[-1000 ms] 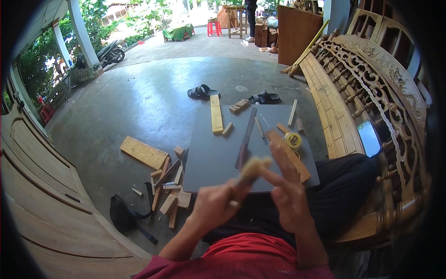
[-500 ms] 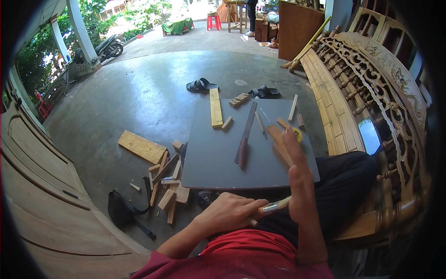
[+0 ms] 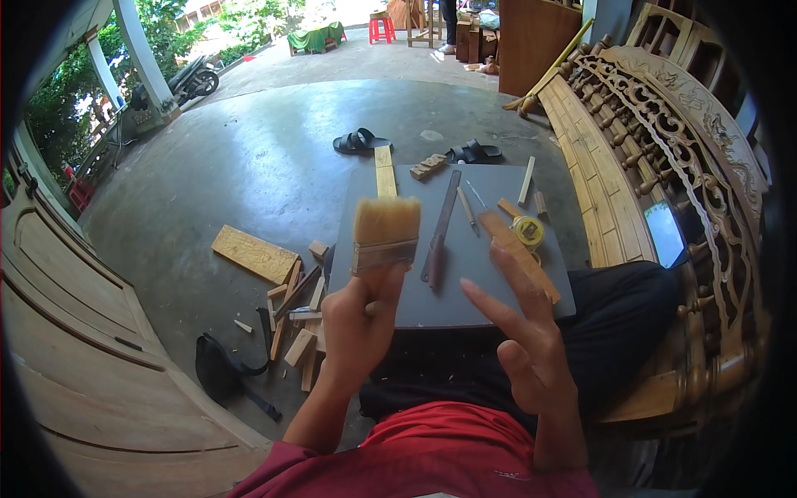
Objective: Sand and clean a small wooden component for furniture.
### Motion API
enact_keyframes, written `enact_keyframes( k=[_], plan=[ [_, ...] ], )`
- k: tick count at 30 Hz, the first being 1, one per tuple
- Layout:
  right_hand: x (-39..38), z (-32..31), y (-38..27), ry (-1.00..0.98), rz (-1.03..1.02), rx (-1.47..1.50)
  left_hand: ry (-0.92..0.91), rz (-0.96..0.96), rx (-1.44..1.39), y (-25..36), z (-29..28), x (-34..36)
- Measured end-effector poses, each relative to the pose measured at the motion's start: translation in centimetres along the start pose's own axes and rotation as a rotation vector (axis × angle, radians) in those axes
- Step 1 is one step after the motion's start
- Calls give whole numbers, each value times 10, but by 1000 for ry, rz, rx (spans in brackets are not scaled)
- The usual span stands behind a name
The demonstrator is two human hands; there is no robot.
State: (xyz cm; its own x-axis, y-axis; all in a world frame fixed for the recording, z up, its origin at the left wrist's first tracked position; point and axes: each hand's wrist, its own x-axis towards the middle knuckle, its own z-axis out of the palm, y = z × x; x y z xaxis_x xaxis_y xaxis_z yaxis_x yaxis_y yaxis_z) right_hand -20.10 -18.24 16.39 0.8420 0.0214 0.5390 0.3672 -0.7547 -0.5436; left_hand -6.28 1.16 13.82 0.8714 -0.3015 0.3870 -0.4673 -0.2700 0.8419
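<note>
My left hand (image 3: 359, 324) is wrapped round a wide flat brush (image 3: 387, 228), held upright with its pale bristles on top and a metal band below them. My right hand (image 3: 531, 357) is raised at the near right of the grey table (image 3: 465, 303), fingers spread and nothing in it. Just beyond its fingertips lies a flat brown wood strip (image 3: 510, 241), partly hidden by a finger. Beside the strip sits a yellow tape measure (image 3: 528, 231). Between my hands, a long dark blade with a brown handle (image 3: 436, 261) rests on the tabletop.
A yellowish board (image 3: 384, 178), a notched wood block (image 3: 428, 167) and thin sticks lie on the table. Left of it, wood offcuts (image 3: 300, 349), a carved board (image 3: 254, 254) and a black bag (image 3: 217, 369) are on the floor. A carved wooden bench (image 3: 610, 199) stands at right.
My left hand has risen from my lap and turned the brush bristles-up over the table. My right hand has shifted slightly, its fingers now spread, uncovering the tape measure.
</note>
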Motion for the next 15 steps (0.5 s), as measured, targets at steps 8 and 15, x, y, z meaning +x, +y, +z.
enact_keyframes(
  k=[8,15],
  plan=[
    [9,0,12,171,106,57,-619,627,83,-11,29,-35],
    [-2,-11,11,424,277,138,-663,647,-34,-19,44,-43]
  ],
)
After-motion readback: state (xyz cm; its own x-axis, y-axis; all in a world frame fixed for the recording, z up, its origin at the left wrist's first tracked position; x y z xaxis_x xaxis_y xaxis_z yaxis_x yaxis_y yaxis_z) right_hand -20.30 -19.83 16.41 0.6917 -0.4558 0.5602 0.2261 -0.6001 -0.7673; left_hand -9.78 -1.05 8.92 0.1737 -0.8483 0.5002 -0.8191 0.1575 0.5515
